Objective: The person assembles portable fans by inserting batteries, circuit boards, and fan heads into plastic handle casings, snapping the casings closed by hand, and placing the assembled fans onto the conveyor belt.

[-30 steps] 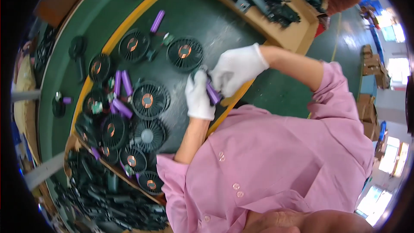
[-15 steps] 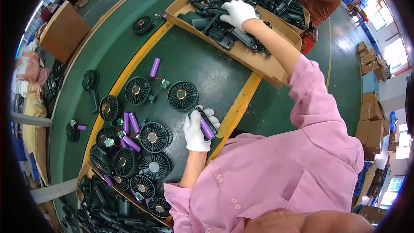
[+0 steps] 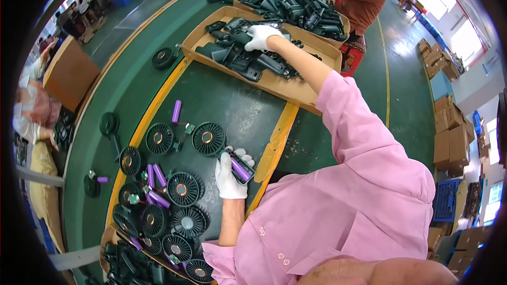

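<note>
While one dark casing bearing one purple cell sits clasped inside the left grip, the right grip lies among many dark parts in one cardboard tray; whether it holds any, I cannot tell.

"What is in the left hand?"

"The white-gloved left hand grips an open dark casing with a purple cylinder lying inside it."

"And around that grip?"

"Just beyond it lies a round black fan; to its left, more fans crowd together with loose purple cylinders."

"Where is the right hand?"

"The right hand, gloved too, is well ahead of the grip, over a cardboard box, its fingers at dark plastic parts; whether it has closed on one is hidden."
</note>
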Action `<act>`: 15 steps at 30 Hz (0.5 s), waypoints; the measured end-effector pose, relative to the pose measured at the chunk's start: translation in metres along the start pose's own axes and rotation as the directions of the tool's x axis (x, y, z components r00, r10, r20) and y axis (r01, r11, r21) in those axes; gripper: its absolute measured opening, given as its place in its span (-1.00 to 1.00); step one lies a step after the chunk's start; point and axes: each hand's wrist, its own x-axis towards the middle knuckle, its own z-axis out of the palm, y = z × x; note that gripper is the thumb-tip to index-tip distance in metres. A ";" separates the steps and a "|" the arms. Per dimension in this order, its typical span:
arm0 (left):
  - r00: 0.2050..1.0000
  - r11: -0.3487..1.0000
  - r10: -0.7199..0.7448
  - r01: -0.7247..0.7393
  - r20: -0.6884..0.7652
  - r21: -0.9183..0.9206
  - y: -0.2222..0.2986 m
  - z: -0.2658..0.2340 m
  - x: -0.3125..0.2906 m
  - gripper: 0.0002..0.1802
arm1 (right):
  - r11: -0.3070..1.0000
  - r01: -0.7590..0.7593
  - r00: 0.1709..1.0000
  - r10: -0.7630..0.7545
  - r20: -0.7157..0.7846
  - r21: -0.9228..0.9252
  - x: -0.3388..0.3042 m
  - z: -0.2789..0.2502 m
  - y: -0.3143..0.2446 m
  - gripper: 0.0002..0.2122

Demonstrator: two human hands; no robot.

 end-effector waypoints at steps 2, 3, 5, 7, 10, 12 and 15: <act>0.999 1.000 -0.006 0.005 -0.045 -0.019 -0.001 0.005 -0.001 -0.71 | 0.971 0.006 0.999 0.003 -0.034 0.237 -0.027 -0.010 0.005 -0.30; 0.999 1.000 -0.026 0.026 0.029 -0.006 0.000 0.006 0.002 -0.63 | 0.962 0.040 0.984 0.009 -0.181 0.268 -0.040 -0.003 0.013 -0.25; 0.994 0.974 -0.059 0.076 0.087 -0.213 0.002 0.004 0.002 -0.50 | 0.798 -0.056 0.998 0.023 0.063 0.600 -0.095 -0.008 -0.027 -0.22; 0.998 0.960 -0.054 0.062 0.035 -0.274 0.004 0.008 -0.001 -0.41 | 0.840 0.128 0.986 -0.164 0.021 0.528 -0.173 -0.004 -0.072 -0.25; 0.983 0.962 0.006 0.045 0.186 -0.268 0.005 0.010 0.001 -0.34 | 0.776 0.525 0.847 -0.515 -0.128 0.349 -0.262 0.015 -0.108 -0.32; 0.989 0.974 0.021 0.014 0.148 -0.228 0.002 0.011 0.001 -0.30 | 0.877 0.437 0.883 -0.461 0.092 0.199 -0.279 0.016 -0.124 -0.31; 0.995 0.971 0.084 -0.069 0.055 -0.230 0.005 0.022 -0.001 -0.25 | 0.852 0.473 0.879 -0.474 -0.051 0.224 -0.269 0.033 -0.130 -0.29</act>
